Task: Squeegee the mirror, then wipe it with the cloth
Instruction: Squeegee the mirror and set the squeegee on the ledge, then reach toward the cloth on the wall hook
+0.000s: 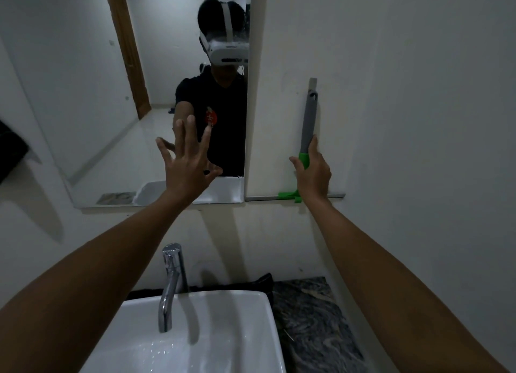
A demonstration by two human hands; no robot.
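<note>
The right hand (311,174) has its fingers and thumb wrapped round the squeegee (308,127) at the green collar where the grey handle begins, so the tool is clamped in that hand and lies against the wall just right of the mirror (156,93). The handle runs up from the hand, nearly upright, ending in a small hook; below the hand the green head spreads into a long thin blade that lies level along the wall, roughly in line with the mirror's bottom edge. The left hand (185,160) is spread wide, fingers apart and holding nothing, raised in front of the lower right part of the glass; whether the fingertips touch it I cannot tell. The move that matters, as I judge it, is sideways: the glass lies to the left of the right hand, and the blade must travel across and up before it can be drawn down. The right hand is the one nearer the tool, the left the nearer to the glass. The mirror is a tall, flat, frameless pane with a hard gloss. The handle looks like matte plastic. Below the arms sit a glossy white basin (251,311), a chrome tap (171,283) and a veined dark stone desk (312,317); I see no cloth that I could name with certainty.
</note>
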